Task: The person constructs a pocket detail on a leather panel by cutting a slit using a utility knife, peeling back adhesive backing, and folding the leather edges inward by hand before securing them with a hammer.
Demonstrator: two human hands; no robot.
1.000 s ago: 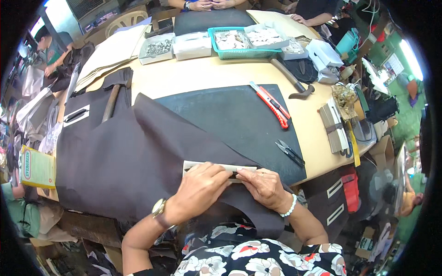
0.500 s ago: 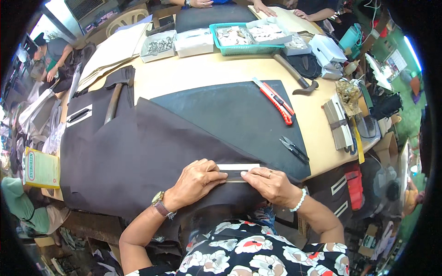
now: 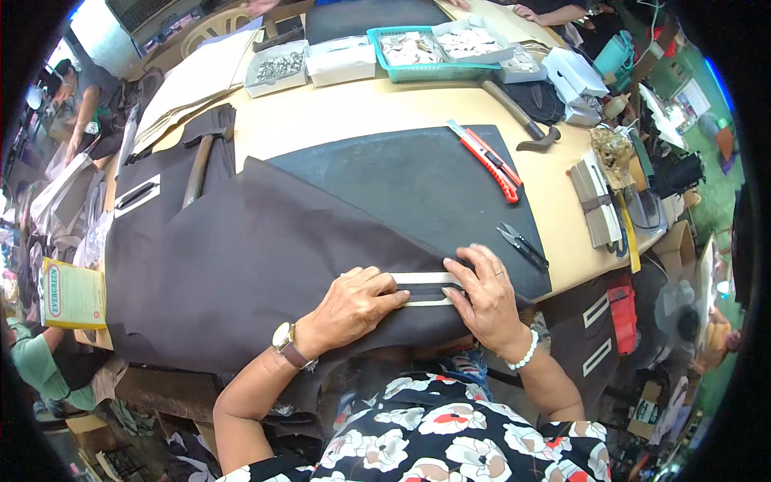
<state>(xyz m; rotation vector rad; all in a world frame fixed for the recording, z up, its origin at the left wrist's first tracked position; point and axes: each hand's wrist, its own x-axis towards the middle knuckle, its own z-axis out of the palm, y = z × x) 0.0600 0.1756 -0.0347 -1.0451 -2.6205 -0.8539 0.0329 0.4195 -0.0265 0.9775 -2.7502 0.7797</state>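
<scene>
A large dark brown sheet [image 3: 217,265] of leather-like material lies over the near side of the table. In it, between my hands, a narrow dark slot framed by pale strips [image 3: 426,303] shows. With fingers curled together, my left hand [image 3: 357,307] presses the slot's left end, its thumb along the frame. My right hand [image 3: 487,301] is at the right end, thumb and forefinger spread apart across the frame and other fingers raised. Beyond them, a black cutting mat [image 3: 385,173] carries a red utility knife [image 3: 488,165] and small black thread snips [image 3: 523,246].
One hammer [image 3: 198,173] rests on the sheet's left part, another [image 3: 518,116] on the right of the table. Trays of metal parts [image 3: 277,71] and a teal basket [image 3: 418,74] stand at the back. A yellow can [image 3: 74,293] stands left. Other people work around.
My right thumb and fingers have spread apart from a pinch near the middle and shifted right. More of the slot and its pale frame shows. My left hand stays nearly in place.
</scene>
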